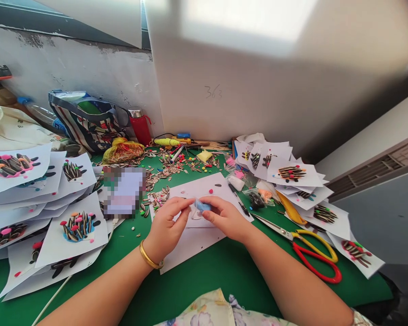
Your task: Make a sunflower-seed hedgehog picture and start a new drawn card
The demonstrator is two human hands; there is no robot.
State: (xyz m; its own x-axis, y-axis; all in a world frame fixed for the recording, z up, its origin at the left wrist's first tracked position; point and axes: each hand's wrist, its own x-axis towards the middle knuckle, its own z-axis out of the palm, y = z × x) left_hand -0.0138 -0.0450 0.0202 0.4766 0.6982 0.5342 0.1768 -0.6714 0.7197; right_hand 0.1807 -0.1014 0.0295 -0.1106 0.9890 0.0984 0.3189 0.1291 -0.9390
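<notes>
Both my hands are raised over white paper (pixel 185 253) on the green table. Between them is a small lump of light blue modelling clay (pixel 203 205), which seems to be in a clear plastic bag. My right hand (pixel 227 218) grips the lump between thumb and fingers. My left hand (pixel 170 222) pinches the left end of the clear plastic, thumb against forefinger. A red pom-pom-like dot (pixel 211 191) and a single sunflower seed (pixel 218 184) lie on the paper just beyond my hands. A black pen (pixel 238 199) rests along the paper's right side.
Piles of seed-hedgehog cards stand at left (pixel 73 231) and right (pixel 292 174). Red-and-yellow scissors (pixel 313 253) and a yellow comb (pixel 290 209) lie right. Bagged black clay (pixel 256 199) is near the pen. Loose seeds (pixel 159 170), a phone (pixel 125 192) and a red flask (pixel 140 127) are farther left.
</notes>
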